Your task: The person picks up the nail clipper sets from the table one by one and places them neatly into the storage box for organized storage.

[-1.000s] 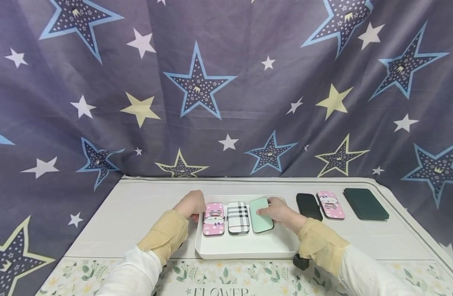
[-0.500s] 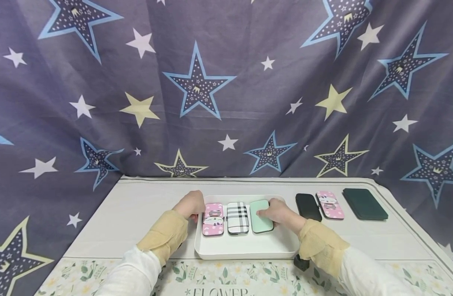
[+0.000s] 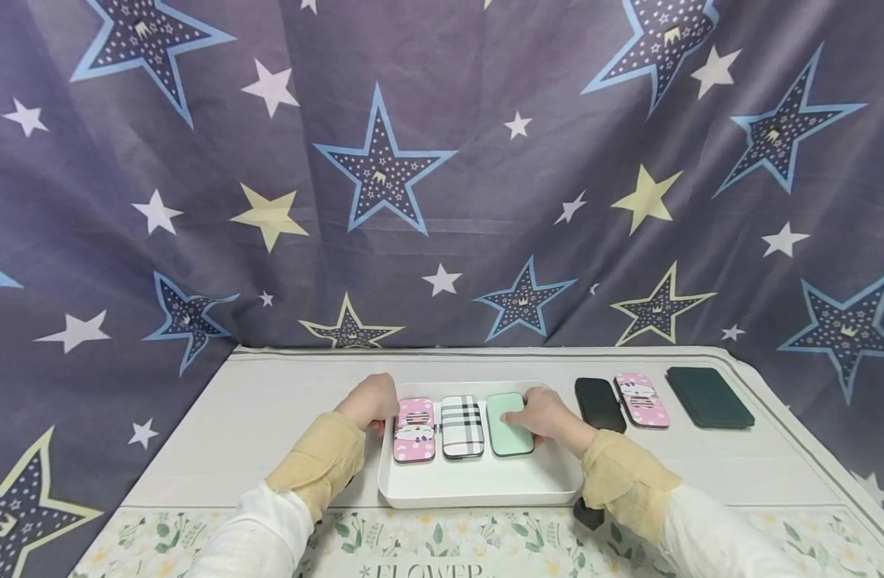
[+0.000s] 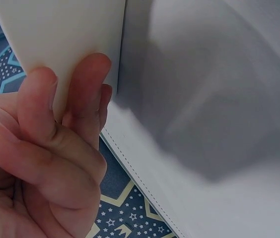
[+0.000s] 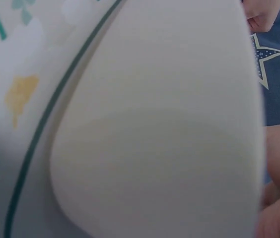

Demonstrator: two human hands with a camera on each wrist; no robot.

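Observation:
A shallow white tray (image 3: 478,488) stands on the table with three flat, rounded cases side by side in it. At the left lies a pink cat-print case (image 3: 414,449), in the middle a white plaid case (image 3: 462,437), and at the right a mint green case (image 3: 509,437). My right hand (image 3: 546,412) holds the green case by its right edge, thumb on top; its other fingers are mostly hidden. My left hand (image 3: 372,399) grips the tray's left side. In the left wrist view its fingertips (image 4: 93,69) press on the tray's outer wall.
Right of the tray lie a black case (image 3: 600,404), a second pink case (image 3: 641,400) and a larger dark green flat case (image 3: 709,397). A star-patterned curtain (image 3: 442,201) hangs behind the table. A flower-print mat (image 3: 413,534) covers the table's front.
The mint green case has straightened from a slight tilt and settled lower in the tray, with my right hand still on it. My left hand stays at the tray's side.

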